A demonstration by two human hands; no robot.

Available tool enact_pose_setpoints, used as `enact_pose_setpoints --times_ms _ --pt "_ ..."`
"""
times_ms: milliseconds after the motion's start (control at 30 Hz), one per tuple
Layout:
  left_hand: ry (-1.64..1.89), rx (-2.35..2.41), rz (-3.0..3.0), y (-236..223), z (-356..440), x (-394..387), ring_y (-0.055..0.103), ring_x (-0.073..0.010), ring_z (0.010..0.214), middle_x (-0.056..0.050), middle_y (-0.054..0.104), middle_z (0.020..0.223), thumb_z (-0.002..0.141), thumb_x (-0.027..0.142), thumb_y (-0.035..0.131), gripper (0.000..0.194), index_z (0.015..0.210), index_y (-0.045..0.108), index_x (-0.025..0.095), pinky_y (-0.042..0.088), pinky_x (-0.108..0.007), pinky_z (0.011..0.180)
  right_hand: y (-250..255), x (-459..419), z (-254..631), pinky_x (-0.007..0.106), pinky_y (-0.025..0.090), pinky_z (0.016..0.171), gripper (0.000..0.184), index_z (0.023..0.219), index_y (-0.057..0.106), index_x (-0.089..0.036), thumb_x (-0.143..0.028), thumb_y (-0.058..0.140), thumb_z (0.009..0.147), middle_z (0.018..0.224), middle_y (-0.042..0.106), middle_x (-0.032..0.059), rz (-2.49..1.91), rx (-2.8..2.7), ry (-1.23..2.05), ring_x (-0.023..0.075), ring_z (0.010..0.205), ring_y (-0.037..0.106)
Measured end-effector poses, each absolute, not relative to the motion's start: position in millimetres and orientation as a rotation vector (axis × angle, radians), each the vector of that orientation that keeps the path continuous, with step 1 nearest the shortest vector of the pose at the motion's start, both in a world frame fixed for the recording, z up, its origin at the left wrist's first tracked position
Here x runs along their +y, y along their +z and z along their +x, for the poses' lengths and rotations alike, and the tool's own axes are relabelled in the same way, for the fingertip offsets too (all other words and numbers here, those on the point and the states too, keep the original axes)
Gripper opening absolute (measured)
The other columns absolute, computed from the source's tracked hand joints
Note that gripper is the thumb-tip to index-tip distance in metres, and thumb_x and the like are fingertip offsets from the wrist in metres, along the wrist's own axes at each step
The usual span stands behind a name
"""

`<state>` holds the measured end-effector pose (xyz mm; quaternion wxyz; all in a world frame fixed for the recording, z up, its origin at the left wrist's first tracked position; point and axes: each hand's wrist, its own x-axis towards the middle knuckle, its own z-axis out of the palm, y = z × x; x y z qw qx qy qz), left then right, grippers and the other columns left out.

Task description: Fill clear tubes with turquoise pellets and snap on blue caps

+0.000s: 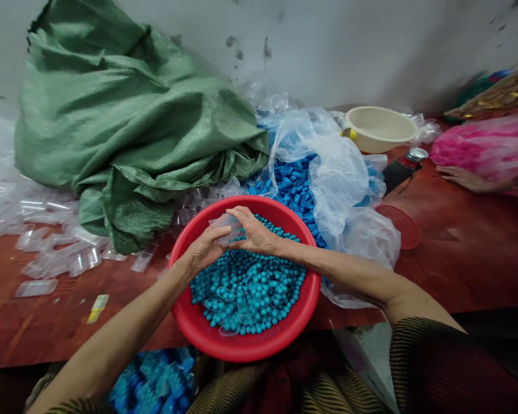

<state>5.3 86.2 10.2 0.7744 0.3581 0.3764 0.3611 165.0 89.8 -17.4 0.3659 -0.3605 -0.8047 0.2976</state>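
Over a red basin (246, 349) my two hands meet around a clear plastic tube (229, 223). My left hand (209, 247) is closed on its near left side. My right hand (254, 233) curls over it from the right, thumb and fingers bent against it. Inside the basin lies a heap of turquoise beads (259, 287), with a few clear pieces among them. What is inside the tube, if anything, is hard to make out.
A green sack (133, 103) leans on the wall with clear plastic tubes (64, 247) scattered beside it. Behind the basin are blue plastic pieces (293, 187) in a clear bag (341, 161). Farther right are a cream basin (382, 127), a dark bottle (399, 169) and another person's hand (468, 177).
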Motion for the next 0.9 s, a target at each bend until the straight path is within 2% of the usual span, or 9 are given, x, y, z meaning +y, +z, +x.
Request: enact_pose_setpoints --times_ms 133,233,367,467,600,700,767,900 --pt "0.815 0.842 0.852 16.8 10.7 82.7 0.060 -0.0252 0.106 -0.008 0.066 0.110 0.064 0.020 0.067 0.050 0.112 0.058 0.013 0.048 -0.037 0.092 -8.2 85.6 162.4 0.045 0.029 0.110 0.084 0.140 0.028 -0.012 -0.028 0.072 0.070 0.136 0.033 0.0195 -0.954 -2.088 0.788 0.0271 0.131 0.032" --pt "0.796 0.886 0.936 22.1 9.9 81.4 0.061 -0.0266 0.104 -0.007 0.067 0.108 0.062 0.021 0.069 0.051 0.111 0.059 0.014 0.050 -0.037 0.089 1.5 85.8 161.5 0.042 0.026 0.112 0.092 0.141 0.027 -0.012 -0.026 0.076 0.065 0.141 0.028 0.0192 -0.971 -2.154 0.775 0.0290 0.135 0.026" --pt "0.666 0.974 0.950 23.7 1.2 82.3 0.060 -0.0309 0.105 -0.007 0.069 0.104 0.058 0.026 0.067 0.053 0.110 0.060 0.016 0.052 -0.040 0.086 8.0 87.4 160.7 0.034 0.036 0.105 0.078 0.133 0.039 -0.009 -0.029 0.075 0.068 0.131 0.042 0.0188 -0.922 -2.255 0.763 0.0273 0.125 0.041" --pt "0.599 1.055 0.942 22.5 -2.7 84.0 0.060 -0.0327 0.106 -0.006 0.069 0.102 0.060 0.035 0.061 0.055 0.113 0.057 0.020 0.054 -0.045 0.083 7.7 90.5 160.1 0.032 0.037 0.103 0.068 0.131 0.040 -0.006 -0.033 0.069 0.075 0.129 0.044 0.0191 -0.846 -2.291 0.666 0.0231 0.122 0.043" --pt "0.519 1.112 1.057 27.7 0.5 85.8 0.062 -0.0319 0.102 -0.006 0.069 0.099 0.064 0.041 0.059 0.055 0.115 0.055 0.022 0.054 -0.045 0.082 7.3 96.6 163.7 0.031 0.031 0.108 0.070 0.133 0.036 0.000 -0.028 0.066 0.077 0.136 0.039 0.0230 -0.765 -2.425 0.624 0.0231 0.130 0.035" --pt "0.470 1.145 1.270 33.2 1.3 91.1 0.064 -0.0289 0.096 -0.005 0.068 0.097 0.059 0.039 0.067 0.057 0.111 0.056 0.019 0.053 -0.041 0.082 5.5 97.7 173.2 0.035 0.026 0.111 0.078 0.139 0.029 -0.002 -0.020 0.068 0.073 0.145 0.029 0.0234 -0.802 -2.436 0.666 0.0257 0.138 0.025" --pt "0.402 1.224 1.435 32.1 -1.7 97.7 0.065 -0.0273 0.088 -0.004 0.069 0.090 0.051 0.035 0.072 0.058 0.104 0.058 0.016 0.052 -0.038 0.079 1.4 98.6 182.2 0.038 0.028 0.110 0.069 0.138 0.034 -0.007 -0.016 0.063 0.076 0.145 0.034 0.0196 -0.920 -2.382 0.739 0.0251 0.135 0.030" --pt "0.169 1.455 1.709 17.3 -8.8 109.0 0.064 -0.0256 0.076 -0.003 0.066 0.077 0.044 0.027 0.071 0.052 0.093 0.059 0.014 0.050 -0.033 0.067 -11.8 103.8 196.6 0.040 0.039 0.101 0.031 0.114 0.058 -0.012 -0.012 0.047 0.085 0.118 0.061 0.0127 -1.451 -2.112 0.848 0.0221 0.112 0.054"
